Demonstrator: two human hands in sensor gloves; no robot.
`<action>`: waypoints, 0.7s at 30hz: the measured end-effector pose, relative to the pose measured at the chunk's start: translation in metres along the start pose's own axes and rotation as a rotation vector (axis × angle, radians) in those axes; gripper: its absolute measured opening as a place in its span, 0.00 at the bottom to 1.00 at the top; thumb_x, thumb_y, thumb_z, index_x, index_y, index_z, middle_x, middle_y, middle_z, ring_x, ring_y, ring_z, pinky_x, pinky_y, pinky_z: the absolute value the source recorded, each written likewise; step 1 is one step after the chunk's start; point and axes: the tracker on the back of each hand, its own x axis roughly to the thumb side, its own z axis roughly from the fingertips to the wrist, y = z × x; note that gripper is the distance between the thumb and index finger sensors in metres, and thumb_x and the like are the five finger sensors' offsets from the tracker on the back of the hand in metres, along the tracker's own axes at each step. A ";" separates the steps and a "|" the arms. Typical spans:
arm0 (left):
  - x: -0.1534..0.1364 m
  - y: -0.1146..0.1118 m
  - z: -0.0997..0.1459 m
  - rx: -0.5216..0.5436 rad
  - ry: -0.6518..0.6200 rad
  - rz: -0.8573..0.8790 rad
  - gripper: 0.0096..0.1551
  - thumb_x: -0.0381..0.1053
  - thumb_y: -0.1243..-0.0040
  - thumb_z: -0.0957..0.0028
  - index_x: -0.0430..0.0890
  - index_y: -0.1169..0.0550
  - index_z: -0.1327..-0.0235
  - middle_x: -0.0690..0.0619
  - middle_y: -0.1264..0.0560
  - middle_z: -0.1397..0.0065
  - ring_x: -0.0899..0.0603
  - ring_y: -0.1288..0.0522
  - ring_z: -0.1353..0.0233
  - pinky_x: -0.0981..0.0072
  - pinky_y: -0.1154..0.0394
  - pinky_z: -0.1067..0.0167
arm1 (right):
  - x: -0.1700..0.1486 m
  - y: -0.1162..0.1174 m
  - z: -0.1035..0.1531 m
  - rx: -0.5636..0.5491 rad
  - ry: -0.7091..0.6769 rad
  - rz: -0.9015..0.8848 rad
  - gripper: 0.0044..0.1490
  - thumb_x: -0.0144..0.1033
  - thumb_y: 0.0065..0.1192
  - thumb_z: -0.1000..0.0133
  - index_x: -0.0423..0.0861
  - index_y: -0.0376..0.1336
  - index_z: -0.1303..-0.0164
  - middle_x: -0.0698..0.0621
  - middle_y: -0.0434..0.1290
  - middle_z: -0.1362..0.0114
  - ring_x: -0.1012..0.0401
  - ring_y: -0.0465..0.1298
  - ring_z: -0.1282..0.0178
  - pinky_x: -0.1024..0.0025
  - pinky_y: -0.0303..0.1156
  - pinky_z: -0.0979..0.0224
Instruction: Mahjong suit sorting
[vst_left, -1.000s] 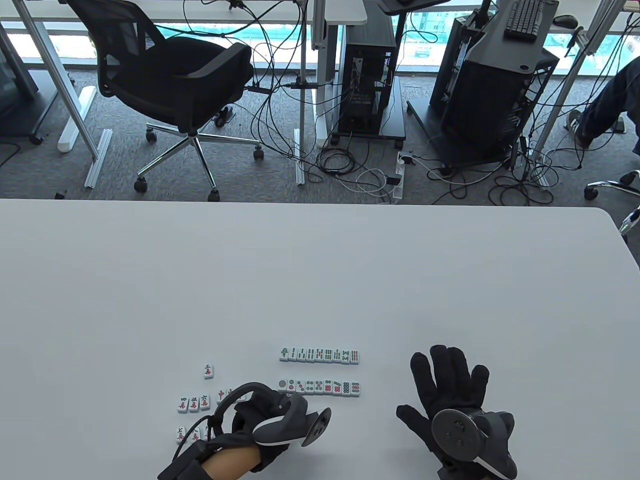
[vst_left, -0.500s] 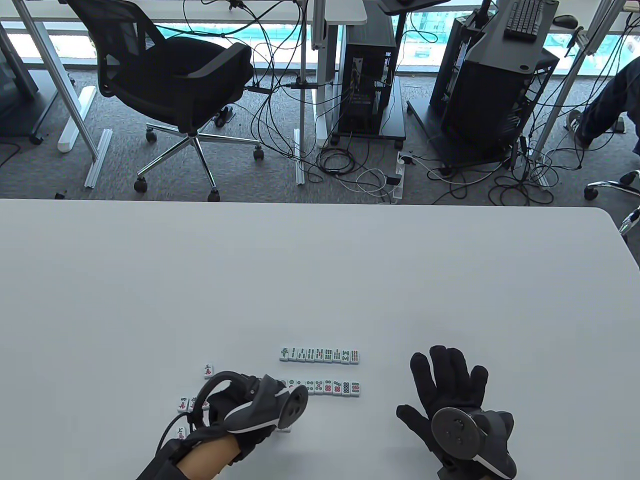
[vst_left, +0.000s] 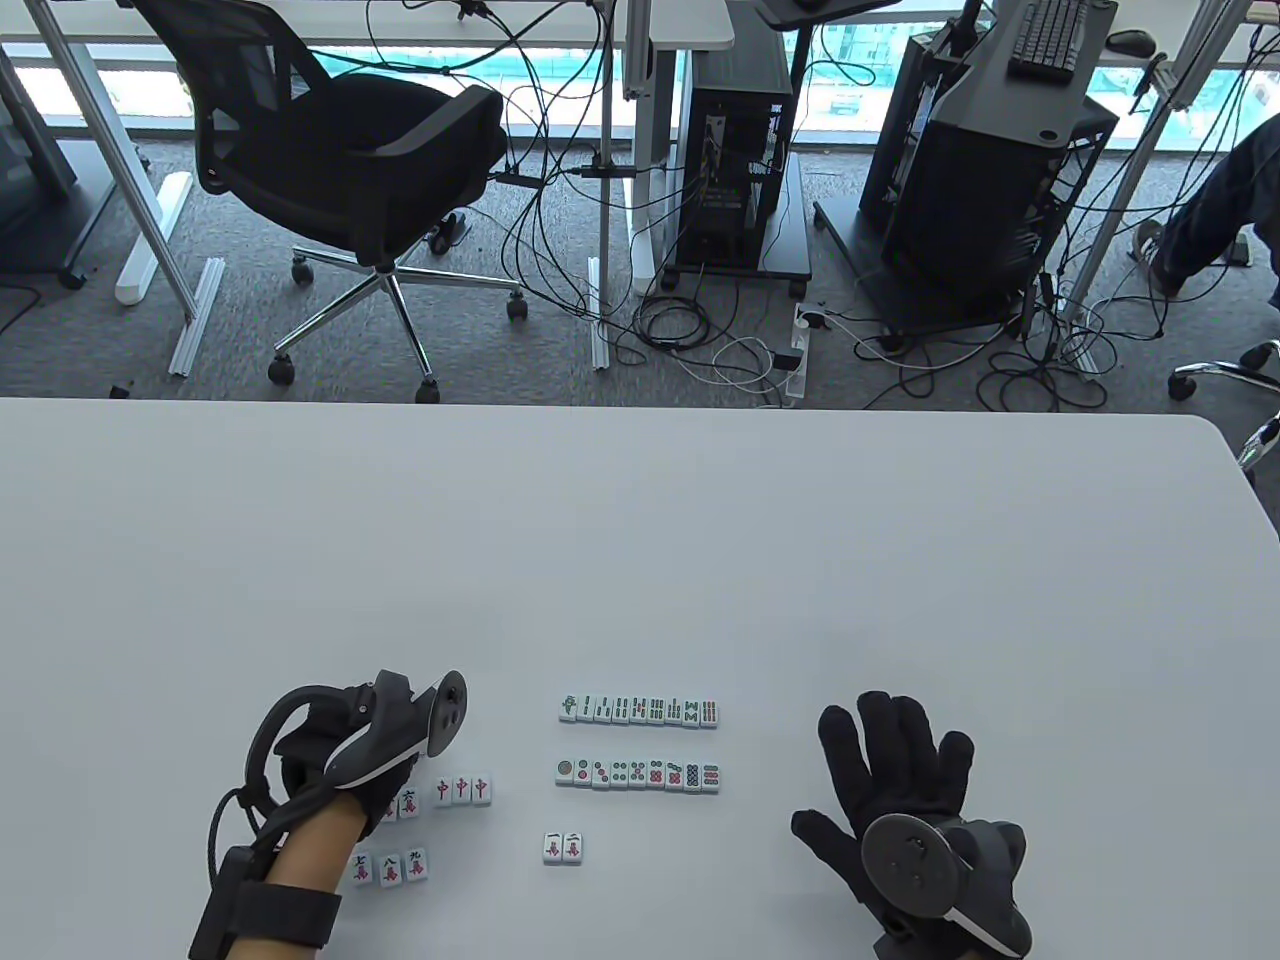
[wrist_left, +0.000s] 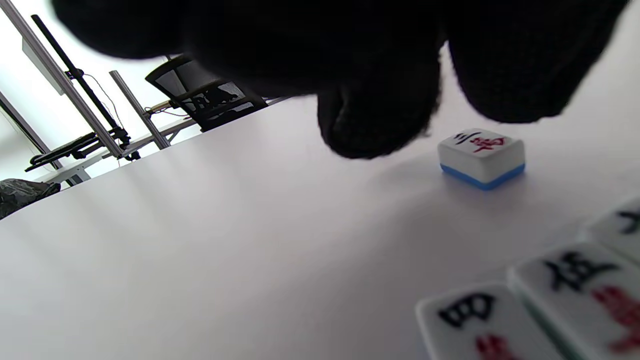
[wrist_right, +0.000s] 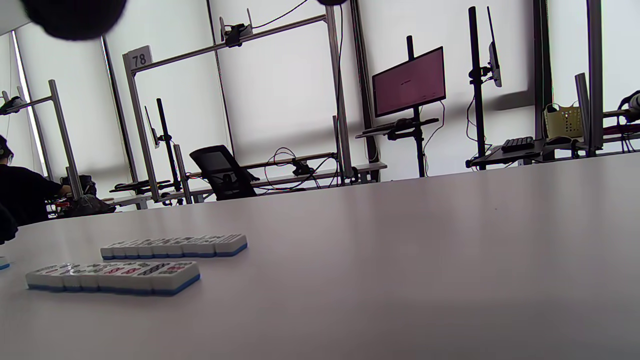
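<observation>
Step in hand, as judged: the lone tile (wrist_left: 481, 156) w/ the red character gets picked up by the left hand (vst_left: 350, 760), whose fingers (wrist_left: 380, 120) hover curled just beside it w/ nothing held. It's best pinched by the sides, kept face up, then set beside the pair (vst_left: 563, 848) near the table's (vst_left: 640, 560) front edge. White top, blue base. Right hand (vst_left: 905, 800) lies flat, fingers spread.

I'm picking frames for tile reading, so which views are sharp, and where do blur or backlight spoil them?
Table view: evenly lit, tile rows sharp. Left wrist view: the left hand is a dark blur, the lone tile is crisp, the nearest tiles soft. Right wrist view: bright windows behind, tile faces too oblique to read.
</observation>
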 end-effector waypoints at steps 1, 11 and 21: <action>0.002 -0.003 -0.003 -0.023 -0.007 0.006 0.37 0.64 0.30 0.70 0.51 0.19 0.46 0.62 0.14 0.63 0.55 0.17 0.75 0.58 0.19 0.65 | 0.000 0.000 0.000 0.001 0.000 0.000 0.55 0.66 0.47 0.51 0.59 0.30 0.22 0.43 0.33 0.14 0.41 0.34 0.16 0.26 0.35 0.24; 0.016 -0.010 -0.021 -0.119 0.013 -0.032 0.35 0.63 0.32 0.67 0.45 0.19 0.50 0.62 0.14 0.65 0.55 0.18 0.76 0.58 0.19 0.65 | 0.000 0.000 0.000 0.002 0.004 -0.013 0.55 0.66 0.47 0.51 0.59 0.30 0.21 0.44 0.33 0.14 0.41 0.34 0.16 0.26 0.35 0.24; 0.066 0.049 0.013 0.139 -0.162 0.098 0.36 0.64 0.31 0.68 0.44 0.18 0.51 0.63 0.14 0.68 0.56 0.18 0.79 0.60 0.18 0.68 | 0.000 0.001 -0.001 0.004 -0.002 -0.016 0.55 0.66 0.47 0.50 0.59 0.30 0.21 0.44 0.33 0.14 0.41 0.34 0.16 0.26 0.35 0.24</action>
